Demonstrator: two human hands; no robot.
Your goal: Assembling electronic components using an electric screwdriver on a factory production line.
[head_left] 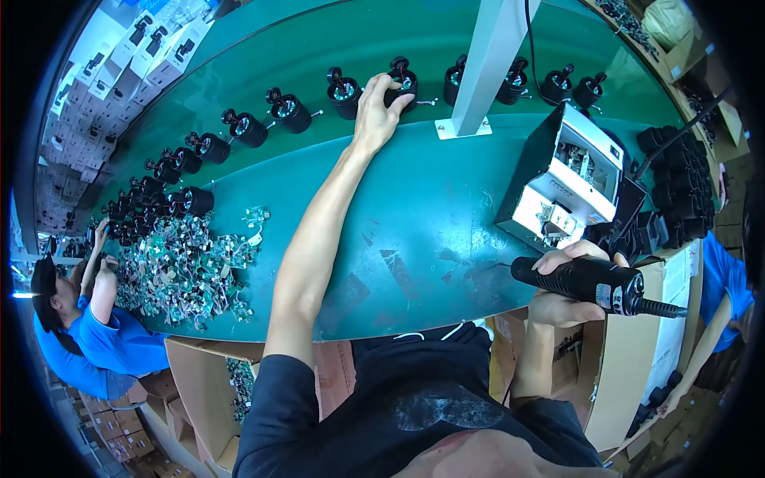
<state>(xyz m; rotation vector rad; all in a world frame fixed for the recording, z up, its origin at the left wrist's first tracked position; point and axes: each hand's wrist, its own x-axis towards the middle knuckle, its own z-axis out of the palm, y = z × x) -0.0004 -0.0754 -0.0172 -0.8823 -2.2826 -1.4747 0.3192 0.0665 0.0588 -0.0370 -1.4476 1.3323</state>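
Observation:
My left hand (378, 111) reaches far across the green bench, its thumb and fingers closed on the rim of a black cylindrical housing (408, 83). A round black piece stands up from that housing, and a small circuit board shows in its open top. Low on the right, my right hand (564, 296) grips a black electric screwdriver (578, 284). Its thin bit points left over the bench, and a ribbed cable sleeve leaves its rear end. Similar housings stand in a row on both sides, such as one (344, 97) just left of my left hand.
A metal post (488, 68) rises from the bench right of my left hand. Beside it stands a white and black box-shaped machine (570, 179). Loose circuit boards (179, 267) are heaped on the left, near a co-worker in blue (119, 334). Black parts (677, 183) are stacked at right.

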